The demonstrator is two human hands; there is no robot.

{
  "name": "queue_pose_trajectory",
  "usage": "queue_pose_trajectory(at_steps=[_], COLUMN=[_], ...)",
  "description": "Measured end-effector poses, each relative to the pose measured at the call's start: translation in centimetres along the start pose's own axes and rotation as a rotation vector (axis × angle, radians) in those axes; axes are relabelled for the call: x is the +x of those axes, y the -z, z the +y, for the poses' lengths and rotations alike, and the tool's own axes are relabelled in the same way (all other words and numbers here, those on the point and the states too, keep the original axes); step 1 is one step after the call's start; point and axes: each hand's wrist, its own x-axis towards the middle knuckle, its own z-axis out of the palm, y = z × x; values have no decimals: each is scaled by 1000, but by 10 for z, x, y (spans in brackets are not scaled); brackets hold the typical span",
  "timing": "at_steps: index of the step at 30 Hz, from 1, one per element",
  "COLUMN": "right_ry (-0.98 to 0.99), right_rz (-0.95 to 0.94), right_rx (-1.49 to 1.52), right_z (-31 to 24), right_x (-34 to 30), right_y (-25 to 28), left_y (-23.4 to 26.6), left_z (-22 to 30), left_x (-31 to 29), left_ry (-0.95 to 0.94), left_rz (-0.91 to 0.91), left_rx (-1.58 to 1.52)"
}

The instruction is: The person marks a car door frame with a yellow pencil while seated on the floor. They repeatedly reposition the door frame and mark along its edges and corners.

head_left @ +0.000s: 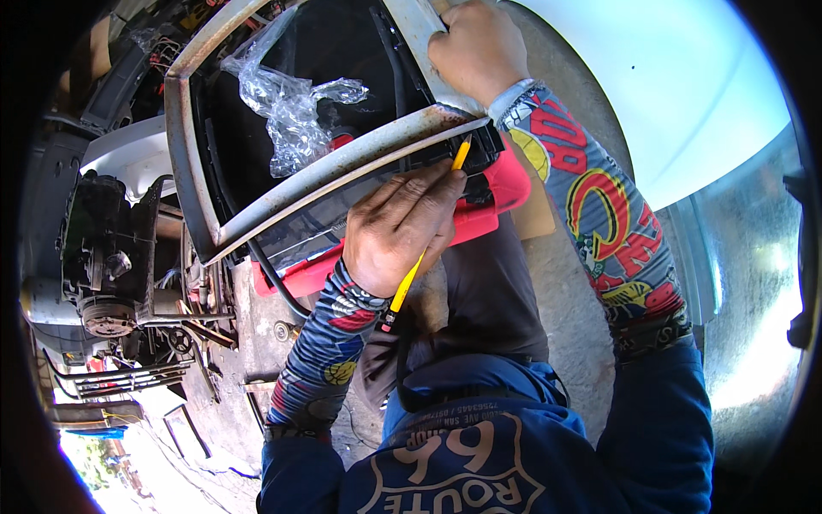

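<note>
My left hand (398, 223) is closed around a yellow pencil (408, 287). The pencil slants, its upper end by the near right corner of a grey, rust-stained metal frame (342, 159) and its eraser end down by my wrist. At the frame's right side my right hand (479, 51) grips the bar, with the fingertips partly hidden. Under the frame is a black panel or case (295, 248), resting on something red (479, 218). Crumpled clear plastic wrap (295, 111) lies inside the frame's opening.
An engine-like machine part (107, 257) and metal scraps stand on the left. To the right is a large white curved panel (668, 86), with a bare metal sheet (745, 283) beside it. A black cable (278, 287) hangs near my left forearm. My legs (488, 300) are below the frame.
</note>
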Motion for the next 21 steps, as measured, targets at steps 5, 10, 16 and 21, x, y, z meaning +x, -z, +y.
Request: queue_pose_trajectory(at_steps=[5,10,16,21], right_ry=[-7,-58,-93,-90], right_rz=[51,19,-30,1], right_rx=[18,50,45,47], right_z=[1,-2,-4,-4], right_x=[-1,0,1,0], right_y=[-1,0,3,2], left_y=[-1,-3,-3,-2], left_z=[2,3,2,3], left_x=[2,3,3,3], left_ry=[22,30,43,31], left_rz=[3,-9,-27,-36], left_rx=[45,70,45,72])
